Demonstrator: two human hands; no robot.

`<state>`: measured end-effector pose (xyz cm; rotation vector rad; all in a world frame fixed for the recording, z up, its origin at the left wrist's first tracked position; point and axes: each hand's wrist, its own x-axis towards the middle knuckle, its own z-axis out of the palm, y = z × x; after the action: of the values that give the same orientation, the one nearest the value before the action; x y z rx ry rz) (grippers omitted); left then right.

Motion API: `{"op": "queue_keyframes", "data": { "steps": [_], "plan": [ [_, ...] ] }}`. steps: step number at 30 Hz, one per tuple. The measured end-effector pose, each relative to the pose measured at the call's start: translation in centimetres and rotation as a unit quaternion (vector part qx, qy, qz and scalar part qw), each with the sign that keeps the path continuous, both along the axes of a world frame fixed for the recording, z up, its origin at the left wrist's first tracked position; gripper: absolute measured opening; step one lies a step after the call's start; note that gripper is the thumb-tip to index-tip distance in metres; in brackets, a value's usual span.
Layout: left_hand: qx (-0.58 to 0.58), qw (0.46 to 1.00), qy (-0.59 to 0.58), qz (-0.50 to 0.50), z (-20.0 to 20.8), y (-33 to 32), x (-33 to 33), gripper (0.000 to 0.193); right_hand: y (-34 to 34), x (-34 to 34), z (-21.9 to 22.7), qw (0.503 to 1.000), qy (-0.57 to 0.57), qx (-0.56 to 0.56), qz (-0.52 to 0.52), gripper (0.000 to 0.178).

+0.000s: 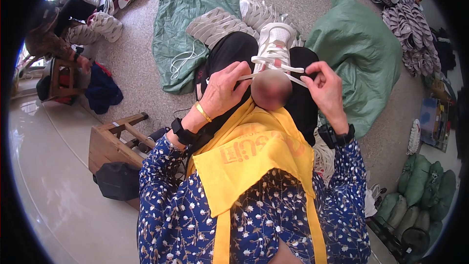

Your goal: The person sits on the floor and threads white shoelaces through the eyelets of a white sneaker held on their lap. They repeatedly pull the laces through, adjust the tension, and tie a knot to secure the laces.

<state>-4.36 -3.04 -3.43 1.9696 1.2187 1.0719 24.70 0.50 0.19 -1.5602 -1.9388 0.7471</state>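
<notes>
A white sneaker [276, 33] rests between my black-trousered knees, toe pointing away from me. Its white lace [279, 64] crosses the tongue in loose loops, and a pinkish patch shows beneath. My left hand [222, 90], with a gold bangle at the wrist, is closed and pinches a length of lace left of the shoe. On the other side, my right hand [326, 92] holds lace between thumb and fingertips, with the strand pulled out to the right. The opening of the shoe nearest me is blurred, so its details cannot be made out.
Green woven sacks [359, 54] lie right and left of my knees, with rows of sneakers [215, 25] beyond. A wooden stool [115, 142] stands at my left. Another person's hand [84, 63] shows at far left. Sneaker piles [410, 34] and green bundles [417, 181] line the right.
</notes>
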Motion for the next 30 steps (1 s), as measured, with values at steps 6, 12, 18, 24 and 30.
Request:
{"op": "queue_keyframes", "data": {
  "steps": [6,12,18,24,30],
  "plan": [
    [0.013,1.000,-0.001,0.019,0.1,-0.1,-0.3,0.014,-2.6,-1.9,0.2,0.999,-0.015,0.020,0.048,0.028],
    [0.066,0.995,0.065,0.034,0.1,0.5,-0.8,0.009,-2.6,-2.7,0.2,0.996,-0.052,0.034,0.065,0.019],
    [0.158,0.981,0.103,0.038,0.3,1.5,-1.8,0.011,-2.0,-1.4,1.0,0.980,-0.081,0.168,0.073,0.009],
    [0.136,0.980,0.147,0.008,0.3,1.5,-3.5,0.011,-2.9,0.7,1.0,0.986,-0.070,0.147,0.032,0.008],
    [0.082,0.983,0.152,0.055,-0.3,1.0,-6.5,0.010,-4.0,4.8,1.1,0.991,-0.057,0.118,-0.030,0.008]
  ]
}}
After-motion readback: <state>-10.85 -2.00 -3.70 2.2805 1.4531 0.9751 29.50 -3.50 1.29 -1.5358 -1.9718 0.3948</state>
